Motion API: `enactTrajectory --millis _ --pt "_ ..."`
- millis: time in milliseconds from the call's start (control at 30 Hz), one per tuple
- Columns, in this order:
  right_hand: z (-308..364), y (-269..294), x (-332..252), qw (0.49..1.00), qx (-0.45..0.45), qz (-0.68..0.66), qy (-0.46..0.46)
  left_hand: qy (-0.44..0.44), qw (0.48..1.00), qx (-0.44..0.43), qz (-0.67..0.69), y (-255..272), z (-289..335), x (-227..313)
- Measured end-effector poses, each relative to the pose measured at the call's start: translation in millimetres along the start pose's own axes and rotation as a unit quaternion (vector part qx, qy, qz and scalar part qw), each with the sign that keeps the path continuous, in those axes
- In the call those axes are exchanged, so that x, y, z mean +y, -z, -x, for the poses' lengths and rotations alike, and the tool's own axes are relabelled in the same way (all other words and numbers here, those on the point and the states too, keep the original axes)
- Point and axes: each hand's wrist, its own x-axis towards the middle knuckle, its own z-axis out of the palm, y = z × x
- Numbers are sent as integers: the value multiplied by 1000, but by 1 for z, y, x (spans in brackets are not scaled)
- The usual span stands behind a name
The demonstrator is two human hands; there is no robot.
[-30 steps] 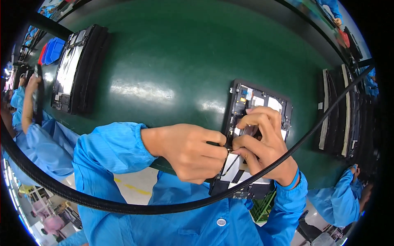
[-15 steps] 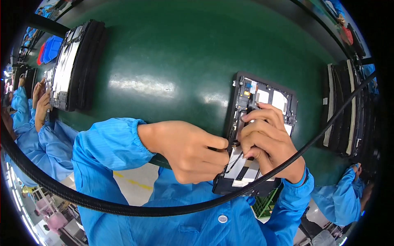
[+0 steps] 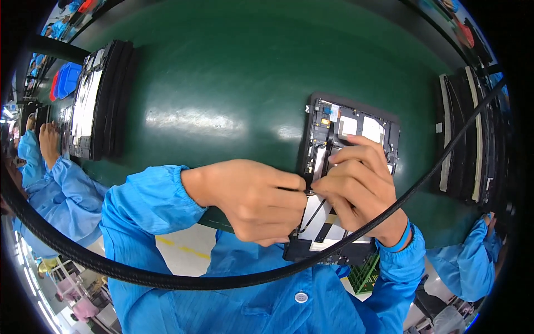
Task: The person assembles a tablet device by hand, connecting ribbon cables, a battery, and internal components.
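An opened tablet-like device [image 3: 384,125] lies at the near edge of the green table, its black frame, small circuit parts and white panels exposed. Closed at its left edge is my left hand [image 3: 253,200], thumb and forefinger pinched together. Bent over the device, my right hand [image 3: 367,181] has its thumb and forefinger pinched at that same edge, almost touching the left fingertips. A tiny shiny part shows between the two hands, too small to name. Below the right fingers, a thin dark wire-like strand [image 3: 313,216] crosses the white panel.
A stack of similar opened devices [image 3: 92,106] stands on the left of the green table [image 3: 233,67]. More dark panels [image 3: 467,139] stand on the right. A thick black cable [image 3: 222,285] arcs across the foreground. Co-workers in blue sleeves [image 3: 61,189] sit on both sides.
My right hand's thumb and forefinger have moved left and nearer to my left fingertips. The device appears slightly shifted left and up along with the view.
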Motion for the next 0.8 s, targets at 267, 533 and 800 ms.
enactTrajectory --millis 267,533,800 --pt "0 -3 0 997 50 52 -26 13 999 -5 -53 11 1 -15" --pt "3 -7 2 997 59 25 -38 55 995 -69 -40 20 3 -10" --pt "4 -4 6 997 59 9 -45 91 994 -62 -20 18 -4 -14"
